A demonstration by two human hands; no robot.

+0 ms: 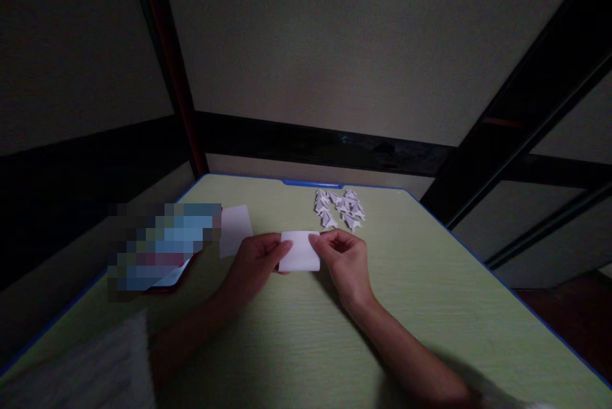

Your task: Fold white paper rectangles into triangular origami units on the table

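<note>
A small white piece of paper (pixel 299 255), apparently folded, is held up between both hands above the table. My left hand (pixel 255 259) pinches its left edge, thumb on the near face and fingers behind. On the other side, my right hand (pixel 345 262) grips the upper right corner between thumb and curled fingers. Just beyond the hands lies a group of several small folded paper figures (pixel 351 205), white and pointed. Flat on the table left of my left hand is a sheet of white paper (pixel 235 229).
The light green table (pixel 430 313) has a blue edge and a blue strip (pixel 313 184) at its far side. A blurred-out blue item with a red edge (pixel 176 246) lies at the left. Walls with dark bands (pixel 325 144) stand close behind the table.
</note>
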